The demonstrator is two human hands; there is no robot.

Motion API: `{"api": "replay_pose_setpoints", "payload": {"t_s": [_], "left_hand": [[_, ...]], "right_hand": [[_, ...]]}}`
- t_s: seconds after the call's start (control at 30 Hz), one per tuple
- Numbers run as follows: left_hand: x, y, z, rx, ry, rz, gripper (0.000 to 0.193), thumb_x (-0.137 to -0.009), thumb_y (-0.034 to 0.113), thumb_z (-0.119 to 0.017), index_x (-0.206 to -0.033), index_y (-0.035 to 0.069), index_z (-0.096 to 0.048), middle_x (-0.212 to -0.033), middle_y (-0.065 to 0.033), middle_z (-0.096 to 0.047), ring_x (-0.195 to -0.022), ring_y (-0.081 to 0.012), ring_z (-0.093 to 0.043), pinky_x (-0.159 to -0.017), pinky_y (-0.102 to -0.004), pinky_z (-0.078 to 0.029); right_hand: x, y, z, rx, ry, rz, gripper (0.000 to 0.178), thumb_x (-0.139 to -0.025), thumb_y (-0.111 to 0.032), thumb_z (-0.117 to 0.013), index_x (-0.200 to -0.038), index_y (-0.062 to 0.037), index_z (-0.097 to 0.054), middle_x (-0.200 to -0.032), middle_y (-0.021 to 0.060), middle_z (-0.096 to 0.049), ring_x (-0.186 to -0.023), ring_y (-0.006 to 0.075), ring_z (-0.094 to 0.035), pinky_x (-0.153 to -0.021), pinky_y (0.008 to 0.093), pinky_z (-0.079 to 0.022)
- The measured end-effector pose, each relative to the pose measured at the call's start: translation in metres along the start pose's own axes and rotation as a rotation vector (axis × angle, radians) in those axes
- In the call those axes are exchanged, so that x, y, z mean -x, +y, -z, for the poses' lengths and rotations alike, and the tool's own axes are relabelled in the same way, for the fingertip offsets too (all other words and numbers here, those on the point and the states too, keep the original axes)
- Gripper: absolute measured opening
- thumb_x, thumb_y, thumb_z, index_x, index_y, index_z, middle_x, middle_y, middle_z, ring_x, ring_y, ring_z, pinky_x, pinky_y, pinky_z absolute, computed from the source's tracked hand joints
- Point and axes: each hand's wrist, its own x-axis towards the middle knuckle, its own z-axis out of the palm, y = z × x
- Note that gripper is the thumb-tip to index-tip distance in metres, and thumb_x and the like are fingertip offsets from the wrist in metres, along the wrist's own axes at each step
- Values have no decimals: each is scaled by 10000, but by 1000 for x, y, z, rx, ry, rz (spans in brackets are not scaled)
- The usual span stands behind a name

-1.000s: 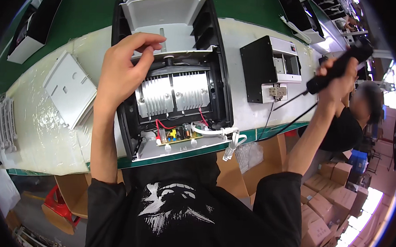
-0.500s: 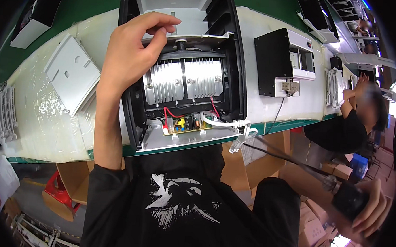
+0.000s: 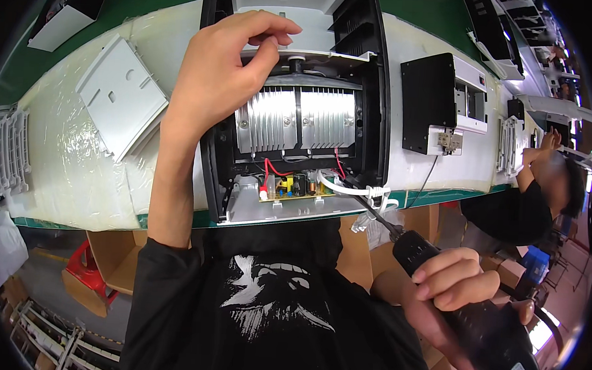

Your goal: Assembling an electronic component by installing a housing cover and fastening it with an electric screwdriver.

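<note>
A black-framed appliance housing [image 3: 381, 122] stands before me on the bench, with silver finned heat sinks [image 3: 330, 116] inside. A small circuit board [image 3: 296, 187] with red wires and a white cable [image 3: 336, 186] sits along its near edge. Over the housing's left side is my left hand [image 3: 225, 67], fingers curled and thumb drawn in toward them; whatever they may hold is hidden. My right hand [image 3: 458, 280] is wrapped round a black electric screwdriver [image 3: 416, 251] at the lower right. Its long bit points up-left, toward the white cable at the housing's near right corner.
White plastic panels [image 3: 120, 99] lie stacked to the left, beside slatted white parts [image 3: 6, 156]. A second black-and-white unit [image 3: 429, 101] stands to the right. Cardboard boxes [image 3: 115, 259] and a red stool [image 3: 84, 271] are below the bench. A co-worker [image 3: 515, 213] sits at far right.
My right hand has brought the screwdriver from the far lower right in toward the housing's near right corner. The left hand keeps its pose over the housing. The whole view has shifted slightly.
</note>
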Motion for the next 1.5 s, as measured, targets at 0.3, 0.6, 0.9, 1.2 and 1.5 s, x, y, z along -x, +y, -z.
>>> {"api": "replay_pose_setpoints", "payload": {"t_s": [0.3, 0.6, 0.9, 1.2, 1.5], "left_hand": [[-1, 0, -1, -11, -15, -15, 213, -838, 42, -525, -1008, 39, -654, -892, -82, -672, -817, -164, -639, -727, -266, -493], [-1, -1, -2, -22, 25, -32, 206, -806, 8, -546, -973, 49, -659, -863, -81, -667, -782, -184, -656, -703, -269, -503], [-2, 0, -2, -43, 27, -39, 210, -802, 0, -548, -968, 54, -665, -850, -80, -668, -769, -185, -650, -702, -267, -498], [-2, 7, -1, -84, -44, 15, 205, -856, 10, -536, -1020, 22, -657, -892, -56, -678, -830, -117, -613, -768, -226, -458], [-7, 34, 6, -47, -7, 161, 191, -786, -24, -543, -941, -11, -655, -851, -127, -663, -768, -203, -644, -643, -277, -510]], "right_hand": [[13, 7, -2, 22, -5, -61, 924, -764, -765, -442, -1387, -112, -240, -711, 77, -461, -451, 167, -473, -408, 280, -455], [19, 10, -3, 70, 47, -53, 885, -775, -749, -450, -1348, -92, -301, -720, 64, -463, -462, 156, -473, -416, 271, -458], [25, 4, 26, 47, -186, -234, 218, -719, 7, -729, -768, -9, -517, -648, 102, -598, -528, 216, -609, -487, 248, -546], [25, 14, 19, 14, -148, -251, 263, -695, -98, -677, -846, -41, -470, -663, 93, -569, -516, 200, -580, -476, 252, -530], [12, 31, -5, -18, -30, -71, 881, -756, -769, -447, -1376, -170, -262, -725, 56, -464, -462, 143, -467, -429, 266, -451]]}}
